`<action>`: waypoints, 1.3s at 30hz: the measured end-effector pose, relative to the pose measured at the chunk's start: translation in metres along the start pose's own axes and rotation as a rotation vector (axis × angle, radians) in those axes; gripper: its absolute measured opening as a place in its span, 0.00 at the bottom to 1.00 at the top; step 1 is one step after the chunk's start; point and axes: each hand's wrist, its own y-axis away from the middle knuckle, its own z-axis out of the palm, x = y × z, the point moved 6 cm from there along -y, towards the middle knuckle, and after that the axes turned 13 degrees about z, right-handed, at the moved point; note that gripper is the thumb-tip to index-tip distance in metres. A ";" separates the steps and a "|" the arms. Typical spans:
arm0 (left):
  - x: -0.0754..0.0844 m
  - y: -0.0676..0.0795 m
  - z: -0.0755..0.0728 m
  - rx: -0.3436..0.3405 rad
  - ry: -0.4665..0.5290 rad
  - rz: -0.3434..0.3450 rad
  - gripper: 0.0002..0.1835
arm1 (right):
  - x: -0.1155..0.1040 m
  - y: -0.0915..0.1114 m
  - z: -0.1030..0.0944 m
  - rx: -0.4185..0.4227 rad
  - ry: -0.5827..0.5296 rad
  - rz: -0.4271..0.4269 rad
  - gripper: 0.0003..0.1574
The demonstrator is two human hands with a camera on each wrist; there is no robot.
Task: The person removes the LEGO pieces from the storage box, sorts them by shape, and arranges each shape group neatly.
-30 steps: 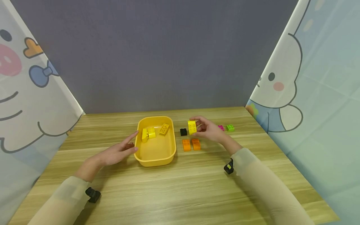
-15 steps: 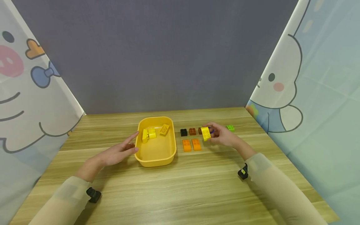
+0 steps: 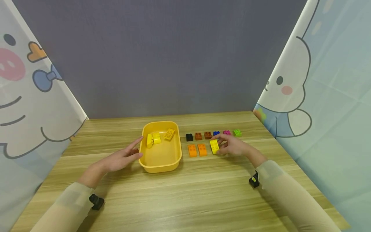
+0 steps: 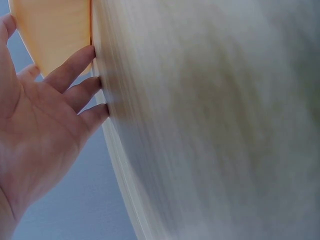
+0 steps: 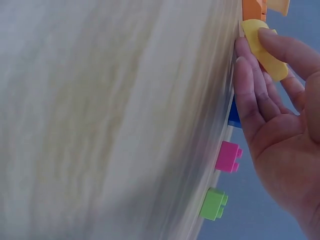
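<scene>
My right hand (image 3: 235, 146) pinches a yellow toy building brick (image 3: 214, 146) between thumb and fingers, just right of two orange bricks (image 3: 202, 149). In the right wrist view, the thumb lies on the curved side of the yellow brick (image 5: 272, 62), with fingertips close over the table. My left hand (image 3: 120, 158) rests at the left side of a yellow plastic tub (image 3: 159, 169), fingers spread and fairly straight against its wall. Several yellow bricks (image 3: 169, 134) lie in the tub's far half. In the left wrist view, fingertips meet the tub (image 4: 55, 30) and the tabletop.
Behind the orange bricks runs a row of small bricks: black (image 3: 189, 137), two brown (image 3: 207, 135), blue (image 3: 216, 133), pink (image 3: 227, 132) and lime green (image 3: 237, 132). A grey panel (image 3: 174, 64) stands at the table's back edge, with printed curtains (image 3: 327, 96) at both sides.
My right hand has carried the yellow brick rightward and then down toward the table, beside the orange bricks. The brown, blue and pink bricks have come into view. The left hand has stayed put.
</scene>
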 end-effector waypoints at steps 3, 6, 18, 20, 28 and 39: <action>0.000 0.000 0.000 0.000 0.007 0.000 0.44 | -0.001 -0.001 -0.001 0.021 0.049 -0.017 0.38; 0.000 0.000 0.000 -0.001 0.004 0.000 0.44 | -0.002 -0.002 -0.001 0.038 0.097 -0.039 0.37; 0.001 -0.001 -0.001 -0.001 -0.008 0.002 0.44 | -0.001 -0.005 0.001 0.054 0.192 -0.042 0.38; 0.000 -0.001 -0.001 0.000 -0.008 0.002 0.44 | -0.002 -0.005 0.002 0.050 0.191 -0.039 0.38; 0.000 0.000 0.000 0.000 -0.006 -0.001 0.44 | -0.002 -0.009 0.005 0.025 0.232 -0.030 0.39; 0.000 0.000 0.000 -0.004 -0.004 0.000 0.44 | -0.002 -0.009 0.008 0.007 0.280 -0.017 0.39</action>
